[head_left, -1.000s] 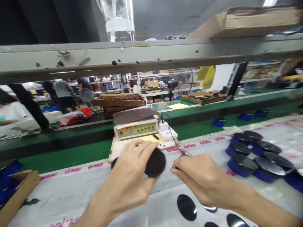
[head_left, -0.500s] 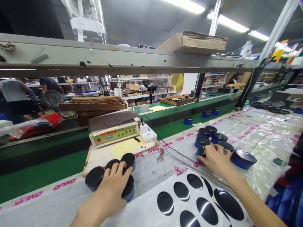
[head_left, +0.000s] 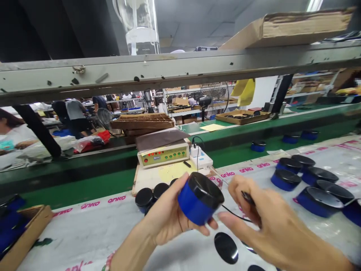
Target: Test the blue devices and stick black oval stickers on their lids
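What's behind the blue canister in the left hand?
Black-topped canisters by a white board; the blue canister mostly hides one, and the left hand covers anything lower.

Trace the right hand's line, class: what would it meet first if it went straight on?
Probably the blue canister held in the left hand, just ahead of the right hand, though depth is hard to judge from this view.

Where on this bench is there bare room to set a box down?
The widest bare patch is the printed plastic film between the cardboard tray and the black-capped canisters. It is crowded at right, among the close-standing blue canisters, and mid-bench, around the left hand, holding a blue canister, and the right hand.
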Available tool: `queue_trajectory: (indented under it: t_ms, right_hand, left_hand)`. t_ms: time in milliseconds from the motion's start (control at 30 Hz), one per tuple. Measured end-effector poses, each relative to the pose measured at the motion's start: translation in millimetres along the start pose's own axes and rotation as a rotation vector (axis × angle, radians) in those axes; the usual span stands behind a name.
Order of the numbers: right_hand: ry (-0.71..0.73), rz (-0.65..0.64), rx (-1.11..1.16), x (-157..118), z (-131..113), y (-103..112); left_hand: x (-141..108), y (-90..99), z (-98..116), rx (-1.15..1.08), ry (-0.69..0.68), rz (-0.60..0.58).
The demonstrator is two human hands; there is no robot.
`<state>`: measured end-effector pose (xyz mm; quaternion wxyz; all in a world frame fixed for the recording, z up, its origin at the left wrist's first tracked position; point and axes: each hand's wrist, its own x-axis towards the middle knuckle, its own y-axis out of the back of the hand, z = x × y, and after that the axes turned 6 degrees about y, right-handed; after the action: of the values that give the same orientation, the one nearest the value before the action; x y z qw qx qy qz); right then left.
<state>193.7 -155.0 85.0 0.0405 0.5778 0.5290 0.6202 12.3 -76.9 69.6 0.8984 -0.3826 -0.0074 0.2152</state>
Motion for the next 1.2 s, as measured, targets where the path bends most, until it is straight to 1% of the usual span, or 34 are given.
queue_trajectory:
  t_ms: [33, 100, 133, 200, 233, 300, 433, 500, 633, 800, 867, 933, 1000, 1067, 1133, 1200]
  right_hand:
    - [0.015, 0.009, -0.021, 1, -2, 1]
    - [0.048, -0.024, -0.026, 2, -5, 2]
    - [0.071, -0.038, -0.027, 2, -6, 3]
    - [0.106, -0.030, -0.039, 2, -9, 1]
    - [0.123, -0.016, -0.041, 2, -11, 0]
    - [0.143, 0.036, -0.038, 3, -12, -2]
    - [0.180, 0.108, -0.031, 6, -13, -5]
    - [0.196, 0.116, -0.046, 5, -12, -5]
    - [0.195, 0.099, -0.089, 2, -9, -4]
    - [0.195, 0.115, -0.212, 2, -11, -6]
    - [0.186, 0.119, -0.186, 1, -11, -7]
    - [0.151, 0.093, -0.119, -3, -8, -10]
    - [0.074, 0.035, -0.040, -8, -2, -16]
    - [-0.015, -0.020, 0.053, -16, 5, -24]
    - [-0.059, -0.014, 0.127, -23, 11, -32]
    - [-0.037, 0.034, 0.153, -29, 15, -38]
  left_hand:
    - [-3, 0.7, 3, -0.005, -0.050, 0.041]
    - [-7, 0.9, 6, 0.017, -0.137, 0.112]
    - [-8, 0.5, 6, 0.045, -0.177, 0.126]
    - [-9, -0.9, 3, 0.124, -0.235, 0.113]
    - [-9, -1.8, 1, 0.165, -0.249, 0.103]
    - [-8, -4.1, -2, 0.210, -0.255, 0.130]
    - [-8, -10.7, -3, 0.184, -0.212, 0.312]
    - [-9, -14.5, -2, 0.227, -0.251, 0.370]
    - [-14, -20.6, 1, 0.448, -0.369, 0.408]
    - [-20, -18.8, -3, 0.862, -0.518, 0.486]
    - [-21, -15.2, -5, 0.978, -0.556, 0.485]
    - [-21, -11.6, -7, 1.120, -0.609, 0.490]
    - [-20, -9.6, -7, 1.373, -0.739, 0.531]
    - [-19, -10.3, -6, 1.700, -0.925, 0.592]
    - [-18, -13.6, -7, 1.948, -1.144, 0.597]
    - [-18, -18.8, -9, 2.049, -1.351, 0.551]
